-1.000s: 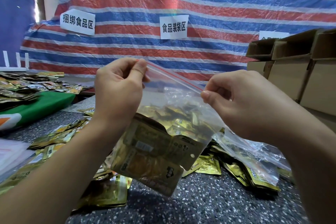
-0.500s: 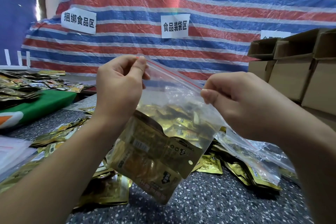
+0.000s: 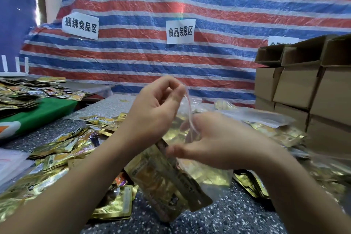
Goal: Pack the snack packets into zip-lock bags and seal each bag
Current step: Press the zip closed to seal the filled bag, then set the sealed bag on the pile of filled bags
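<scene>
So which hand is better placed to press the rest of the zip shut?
Probably the right hand: its fingers sit at the clear zip-lock bag's red-lined strip, while the left hand pinches its top end.

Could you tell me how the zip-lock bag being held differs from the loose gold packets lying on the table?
The zip-lock bag is clear plastic with a red strip at its mouth; the loose gold packets are opaque foil. The bag is held up off the speckled table, the left hand pinching its top and the right hand at its strip; the loose packets lie scattered flat. The bag is far larger, holding several packets. Both show the same gold wrappers.
</scene>
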`<state>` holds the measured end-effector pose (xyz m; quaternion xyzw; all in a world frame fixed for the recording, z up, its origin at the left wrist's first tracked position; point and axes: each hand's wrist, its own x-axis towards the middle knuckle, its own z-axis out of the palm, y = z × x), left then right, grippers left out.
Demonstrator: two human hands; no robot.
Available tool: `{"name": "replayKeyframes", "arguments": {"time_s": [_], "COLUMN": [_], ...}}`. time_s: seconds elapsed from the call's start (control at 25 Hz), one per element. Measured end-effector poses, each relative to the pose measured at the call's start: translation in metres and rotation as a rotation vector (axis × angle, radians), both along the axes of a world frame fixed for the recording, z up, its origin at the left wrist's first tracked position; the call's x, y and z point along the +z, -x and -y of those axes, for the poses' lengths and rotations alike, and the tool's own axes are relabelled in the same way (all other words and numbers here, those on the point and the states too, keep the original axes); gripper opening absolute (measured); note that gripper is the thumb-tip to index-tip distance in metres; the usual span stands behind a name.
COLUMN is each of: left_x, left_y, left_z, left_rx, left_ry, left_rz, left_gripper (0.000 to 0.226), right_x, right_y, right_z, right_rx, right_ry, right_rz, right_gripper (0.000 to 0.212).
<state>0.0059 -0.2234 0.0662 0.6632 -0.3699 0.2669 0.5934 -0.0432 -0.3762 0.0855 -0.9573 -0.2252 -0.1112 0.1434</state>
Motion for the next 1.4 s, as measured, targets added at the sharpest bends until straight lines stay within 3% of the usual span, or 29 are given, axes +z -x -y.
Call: {"name": "replayKeyframes", "arguments": {"time_s": [0.16,0.32,0.4,0.56,0.64,0.8,1.16,1.28,1.4], "left_x": [-0.011,-0.013,-0.012,-0.011,-0.011,-0.013,-0.016,-0.015,-0.016], "left_y": [-0.002,-0.007,-0.009,-0.009,-0.009,-0.008,-0.011,-0.014,-0.017], "left_z": [0.006,0.003,0.002,0.0,0.0,0.001,0.002,0.0,-0.002], "left_rx": [0.17,0.302,0.335,0.337,0.312,0.294,0.309,0.333,0.356], "left_ry": [-0.154,-0.128,-0.084,-0.017,-0.031,-0.08,-0.197,-0.215,-0.189], "left_rz": [0.092,0.031,0.013,-0.028,-0.075,-0.124,-0.135,-0.129,-0.121], "left_gripper": [0.021,0.033,0.03,0.017,0.016,0.018,0.007,0.01,0.014], "right_x": [-0.026,-0.041,-0.045,-0.035,-0.035,-0.056,-0.059,-0.06,-0.059], "right_y": [-0.023,-0.051,-0.065,-0.09,-0.092,-0.096,-0.098,-0.098,-0.095], "right_z": [-0.01,0.003,0.012,0.044,0.059,0.063,0.069,0.071,0.068], "right_rx": [0.013,-0.08,-0.133,-0.371,-0.366,-0.336,-0.198,-0.243,-0.333], "right_ry": [-0.103,-0.316,-0.571,-1.435,-1.679,-1.682,-1.921,-1.822,-1.493], "right_rz": [-0.205,-0.199,-0.221,-0.056,-0.161,-0.433,-0.501,-0.542,-0.602], "right_gripper": [0.022,0.033,0.029,0.02,0.027,0.034,0.046,0.042,0.036]}}
